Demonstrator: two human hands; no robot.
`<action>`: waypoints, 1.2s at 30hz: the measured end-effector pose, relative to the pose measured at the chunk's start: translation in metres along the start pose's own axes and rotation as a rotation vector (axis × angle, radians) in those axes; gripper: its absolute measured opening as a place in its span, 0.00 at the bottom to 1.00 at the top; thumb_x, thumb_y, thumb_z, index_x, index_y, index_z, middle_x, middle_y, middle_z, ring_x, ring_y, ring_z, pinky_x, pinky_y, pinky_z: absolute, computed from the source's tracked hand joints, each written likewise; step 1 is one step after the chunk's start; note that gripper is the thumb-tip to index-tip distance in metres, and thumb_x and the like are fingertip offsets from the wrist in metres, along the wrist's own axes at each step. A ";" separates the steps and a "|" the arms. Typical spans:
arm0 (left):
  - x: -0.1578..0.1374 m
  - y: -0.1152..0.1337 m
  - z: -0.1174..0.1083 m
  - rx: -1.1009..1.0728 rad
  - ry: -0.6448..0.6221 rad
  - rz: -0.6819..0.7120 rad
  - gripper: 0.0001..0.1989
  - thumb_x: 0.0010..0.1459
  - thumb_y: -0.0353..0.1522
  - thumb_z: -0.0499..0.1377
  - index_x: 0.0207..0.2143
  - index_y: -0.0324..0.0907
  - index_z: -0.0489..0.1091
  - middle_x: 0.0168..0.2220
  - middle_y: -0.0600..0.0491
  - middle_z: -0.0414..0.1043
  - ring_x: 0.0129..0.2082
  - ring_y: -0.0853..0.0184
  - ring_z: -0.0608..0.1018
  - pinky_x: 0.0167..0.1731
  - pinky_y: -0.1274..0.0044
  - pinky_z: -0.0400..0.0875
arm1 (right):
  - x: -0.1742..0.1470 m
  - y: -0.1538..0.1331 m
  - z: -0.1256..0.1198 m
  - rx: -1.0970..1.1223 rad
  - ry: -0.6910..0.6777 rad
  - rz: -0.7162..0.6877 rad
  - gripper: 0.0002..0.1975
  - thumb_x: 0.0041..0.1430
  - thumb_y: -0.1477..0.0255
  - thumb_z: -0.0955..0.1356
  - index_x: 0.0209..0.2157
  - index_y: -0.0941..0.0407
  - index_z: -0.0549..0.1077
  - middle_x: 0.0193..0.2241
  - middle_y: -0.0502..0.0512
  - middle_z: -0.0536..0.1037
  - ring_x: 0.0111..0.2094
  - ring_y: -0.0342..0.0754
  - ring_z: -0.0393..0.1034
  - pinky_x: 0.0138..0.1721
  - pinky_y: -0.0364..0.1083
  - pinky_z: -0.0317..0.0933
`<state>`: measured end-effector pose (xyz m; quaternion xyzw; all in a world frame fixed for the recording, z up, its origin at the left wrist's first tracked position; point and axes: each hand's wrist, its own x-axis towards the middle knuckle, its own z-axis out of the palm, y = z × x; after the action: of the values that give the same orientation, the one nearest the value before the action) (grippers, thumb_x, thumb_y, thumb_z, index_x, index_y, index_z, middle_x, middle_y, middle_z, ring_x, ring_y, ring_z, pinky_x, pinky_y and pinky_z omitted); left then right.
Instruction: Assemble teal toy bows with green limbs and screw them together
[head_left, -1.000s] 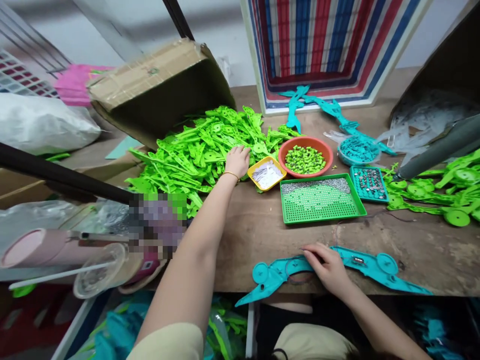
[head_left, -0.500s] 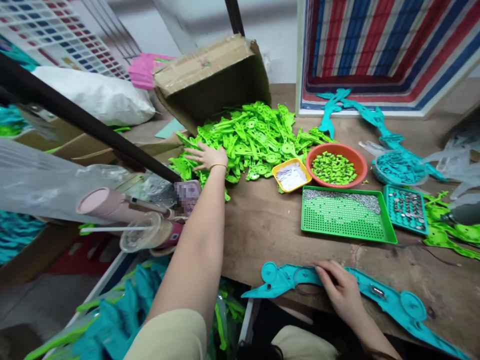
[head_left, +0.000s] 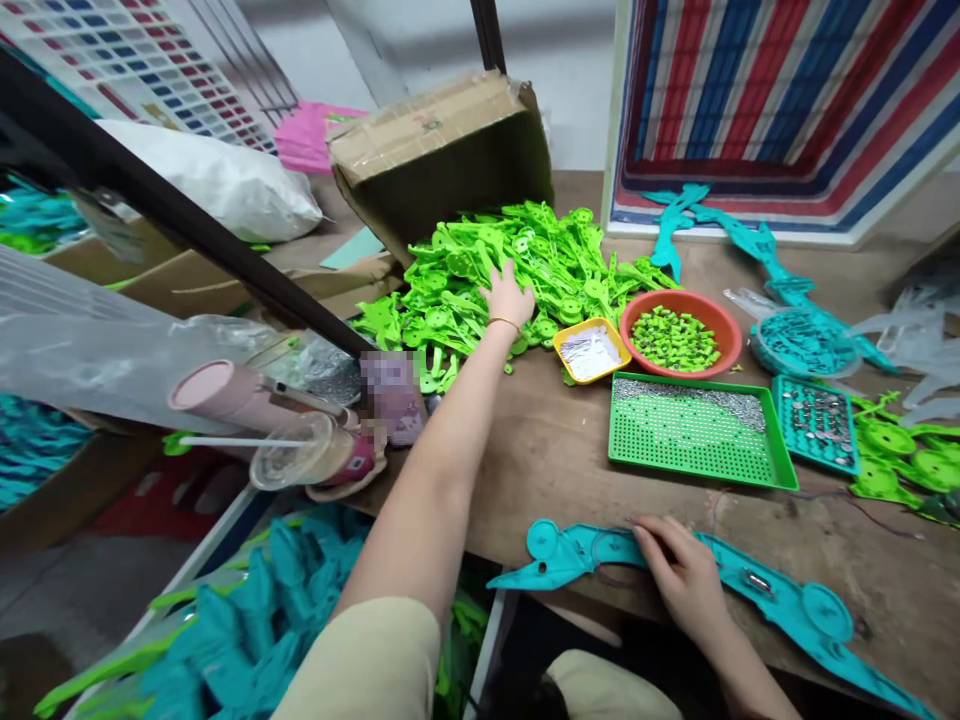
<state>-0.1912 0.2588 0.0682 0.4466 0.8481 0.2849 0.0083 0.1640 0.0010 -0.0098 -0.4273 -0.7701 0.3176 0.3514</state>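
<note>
My left hand [head_left: 508, 300] reaches out over a heap of bright green plastic parts [head_left: 442, 320], its fingers somewhat apart and touching the heap. No part is plainly held in it. On the near edge of the table lies a long turquoise plastic part [head_left: 791, 598] with round discs and a small metal piece set in it. My right hand [head_left: 679, 575] is closed on the middle of this part, thumb and fingers together at its upper edge. A thin wire runs along the part near the fingers.
Beyond the heap lies a tipped cardboard box [head_left: 435, 130]. Right of it stand a yellow dish [head_left: 592, 350], a red bowl [head_left: 731, 345] of small green pieces, a green perforated tray [head_left: 690, 450] and a turquoise tray [head_left: 816, 425]. A plastic cup [head_left: 292, 455] stands left of my forearm.
My left hand has moved right across the green heap, and its fingers are less widely spread. The view has shifted slightly. My right hand stays on the turquoise part.
</note>
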 end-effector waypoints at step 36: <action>-0.054 -0.053 0.012 0.137 -0.279 0.446 0.18 0.56 0.33 0.61 0.49 0.38 0.68 0.50 0.44 0.70 0.54 0.57 0.71 0.57 0.61 0.62 | 0.003 -0.003 0.000 -0.006 -0.029 0.044 0.09 0.65 0.68 0.64 0.39 0.54 0.76 0.32 0.54 0.80 0.34 0.45 0.75 0.36 0.43 0.69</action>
<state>-0.1956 0.2004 0.0189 0.6567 0.7369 0.1572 0.0320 0.1610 0.0022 -0.0064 -0.4407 -0.7665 0.3290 0.3318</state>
